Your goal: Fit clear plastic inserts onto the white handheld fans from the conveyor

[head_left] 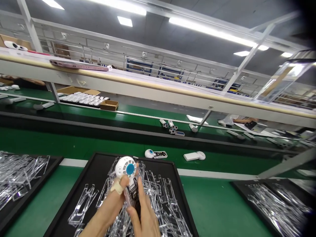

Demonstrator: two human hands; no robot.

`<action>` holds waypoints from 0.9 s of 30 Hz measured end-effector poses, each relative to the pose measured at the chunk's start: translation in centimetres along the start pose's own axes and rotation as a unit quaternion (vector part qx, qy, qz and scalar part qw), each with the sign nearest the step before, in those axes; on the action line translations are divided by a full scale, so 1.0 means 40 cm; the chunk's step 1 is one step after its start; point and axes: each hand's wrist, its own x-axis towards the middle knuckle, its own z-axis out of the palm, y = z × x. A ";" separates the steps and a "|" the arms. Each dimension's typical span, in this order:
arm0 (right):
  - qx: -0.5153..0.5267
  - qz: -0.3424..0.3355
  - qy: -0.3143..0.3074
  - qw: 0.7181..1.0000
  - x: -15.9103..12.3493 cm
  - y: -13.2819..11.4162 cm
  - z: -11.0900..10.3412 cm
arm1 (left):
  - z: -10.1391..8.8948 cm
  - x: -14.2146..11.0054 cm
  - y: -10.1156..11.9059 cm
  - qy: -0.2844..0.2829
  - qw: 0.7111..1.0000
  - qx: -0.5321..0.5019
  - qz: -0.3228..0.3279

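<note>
From the head camera, the left hand point(108, 205) and right hand point(145, 215) together grip a white handheld fan point(127, 168) with a blue centre, just above a black tray point(98, 161) heaped with clear plastic shells point(160, 200). The left fingers curl around the fan's neck, one wrapped in tape point(117, 188); the right fingers lie pressed together along its body. Beyond the tray, another fan point(149, 153) and a third fan point(200, 155) lie apart on the green conveyor point(49, 144), and a co-worker's forearm point(248, 120) shows far off.
</note>
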 end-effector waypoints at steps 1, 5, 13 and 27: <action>-0.035 -0.006 0.013 0.999 0.003 0.004 -0.006 | -0.002 0.001 -0.003 0.002 0.999 0.041 -0.023; -0.070 -0.038 0.073 0.994 0.014 0.014 -0.019 | 0.004 -0.009 -0.016 0.060 0.988 0.128 -0.065; 0.263 0.234 0.211 0.912 0.066 0.056 -0.001 | 0.034 -0.025 -0.082 0.137 0.962 0.220 0.082; 0.036 0.048 0.051 0.997 0.172 0.291 -0.047 | -0.103 0.484 0.062 0.190 0.906 0.377 0.026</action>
